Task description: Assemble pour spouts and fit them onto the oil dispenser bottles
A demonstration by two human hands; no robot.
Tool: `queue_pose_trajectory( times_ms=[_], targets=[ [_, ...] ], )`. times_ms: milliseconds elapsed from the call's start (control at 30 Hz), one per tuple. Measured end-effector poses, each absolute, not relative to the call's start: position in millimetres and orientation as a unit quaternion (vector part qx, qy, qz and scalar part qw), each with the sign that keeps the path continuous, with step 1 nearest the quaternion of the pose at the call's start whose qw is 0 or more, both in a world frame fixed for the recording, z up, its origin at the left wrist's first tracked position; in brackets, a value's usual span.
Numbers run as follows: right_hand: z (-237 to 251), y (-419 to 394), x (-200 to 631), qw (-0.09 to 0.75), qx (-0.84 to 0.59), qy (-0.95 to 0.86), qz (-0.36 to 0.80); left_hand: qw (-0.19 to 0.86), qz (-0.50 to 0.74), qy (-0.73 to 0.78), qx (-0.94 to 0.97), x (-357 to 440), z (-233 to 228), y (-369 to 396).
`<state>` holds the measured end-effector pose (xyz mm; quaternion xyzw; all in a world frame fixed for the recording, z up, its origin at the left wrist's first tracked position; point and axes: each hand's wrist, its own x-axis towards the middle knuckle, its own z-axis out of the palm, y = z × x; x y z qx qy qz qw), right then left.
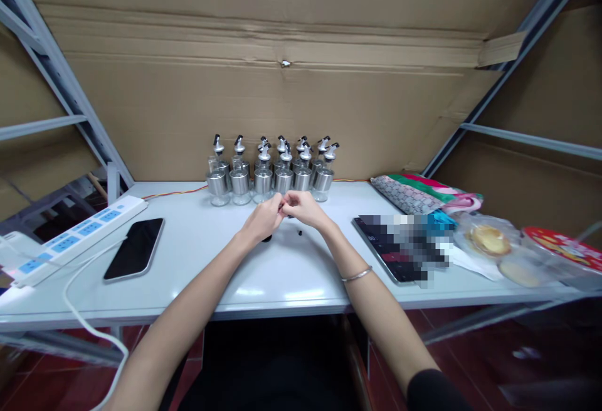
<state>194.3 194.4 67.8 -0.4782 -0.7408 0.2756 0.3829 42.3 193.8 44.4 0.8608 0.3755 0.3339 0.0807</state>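
Observation:
My left hand and my right hand meet above the middle of the white table, fingertips pinched together on a small dark part that is mostly hidden. Two small black pieces lie on the table under them, one below my left hand and one below my right. Just behind my hands stand several glass bottles with metal bands and pour spouts, in two rows against the cardboard wall.
A black phone lies face up at left, beside a white power strip with a trailing cable. At right are a dark tablet, a patterned pouch and bagged food. Metal shelf struts flank both sides.

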Motion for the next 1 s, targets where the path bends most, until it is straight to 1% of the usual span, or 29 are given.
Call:
queue_pose_trajectory(
  times_ms=[167,400,567,800,1000],
  targets=[
    [65.3,196.2,195.1,0.387,-0.47,-0.743,0.278,0.085,0.337,0.365,0.863,42.2,42.8,195.1],
    [64.8,196.4,195.1,0.424,-0.458,-0.735,0.265,0.142,0.399,0.348,0.836,45.1,40.5,198.7],
    [66.0,194.1,193.7,0.418,-0.436,-0.746,0.279,0.165,0.42,0.359,0.817,41.7,44.8,200.0],
    [62.9,196.8,193.7,0.428,-0.419,-0.755,0.267,0.165,0.427,0.371,0.808,40.1,49.5,198.9],
    [59.5,201.3,195.5,0.434,-0.396,-0.738,0.331,0.133,0.436,0.369,0.81,36.9,48.9,201.3]
  ],
)
